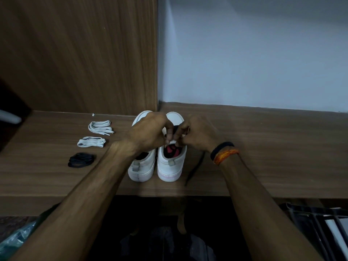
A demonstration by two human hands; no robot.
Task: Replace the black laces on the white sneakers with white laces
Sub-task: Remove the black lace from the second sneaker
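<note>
The white sneakers stand side by side on the wooden bench [263, 147], heels toward the person and toes against the back corner where the wood panel [79, 53] meets the pale wall [254, 53]. The left sneaker [143, 166] is partly covered by the left forearm; the right sneaker [170, 164] shows a red and black lining inside its opening. Both hands are bunched over the right sneaker's tongue. The left hand [150, 130] has its fingers curled down, its grip pinching at the top of the lacing. The right hand [195, 133] meets it fingertip to fingertip, its grip clenched on the black lace [195, 167], which seems to run from under that hand across the bench to the right of the shoe. A black band and an orange thread [225, 153] circle the right wrist.

To the left of the sneakers lie three bundles in a row: a folded white lace [100, 126] farthest back, a second white lace [91, 142] nearer, and a coiled black lace bundle [81, 160] nearest the bench edge. A tiny white bit [92, 115] sits near the panel.
</note>
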